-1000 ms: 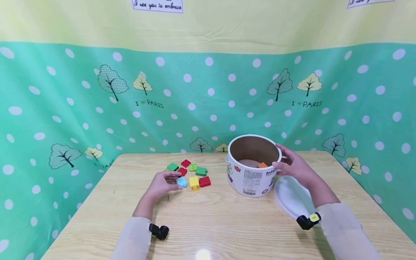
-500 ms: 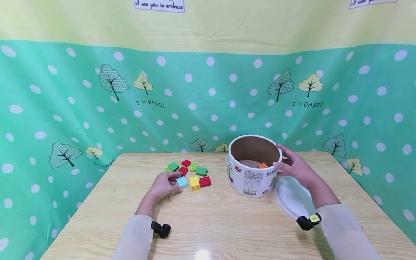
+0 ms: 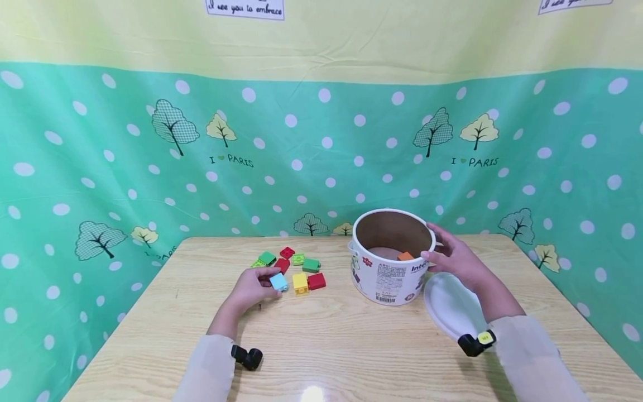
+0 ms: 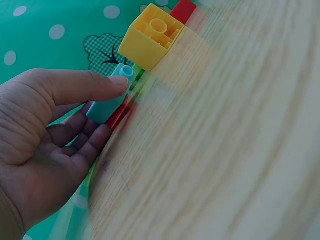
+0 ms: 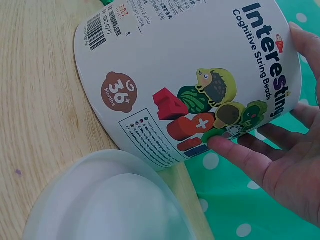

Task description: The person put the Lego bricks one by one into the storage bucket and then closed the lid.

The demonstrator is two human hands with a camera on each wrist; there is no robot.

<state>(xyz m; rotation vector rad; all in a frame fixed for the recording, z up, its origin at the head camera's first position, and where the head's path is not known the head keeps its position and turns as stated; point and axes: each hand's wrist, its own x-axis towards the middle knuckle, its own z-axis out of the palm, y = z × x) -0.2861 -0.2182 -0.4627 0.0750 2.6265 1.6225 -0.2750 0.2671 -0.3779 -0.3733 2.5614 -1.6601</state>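
Observation:
My left hand [image 3: 253,289] pinches a light blue toy brick [image 3: 279,282] between thumb and fingers, low over the table. In the left wrist view the thumb lies along one side of that brick, with its stud showing past the thumb tip. Just to its right are a yellow brick [image 3: 300,283] and a red brick [image 3: 316,281], touching each other. My right hand [image 3: 459,265] holds the right side of a white printed bucket [image 3: 369,279] at its rim, fingers spread on the outer wall. Inside the bucket lies an orange brick [image 3: 404,256].
Behind the left hand lie several more bricks, among them a dark green brick [image 3: 311,265], a light green brick [image 3: 298,259] and a flat red brick [image 3: 287,252]. A white lid [image 3: 452,304] lies under the right forearm. A patterned cloth [image 3: 321,139] hangs behind the wooden table [image 3: 331,346].
The light blue brick has shifted slightly left, away from the yellow brick, into the left hand's pinch. The right hand and the bucket have stayed in place.

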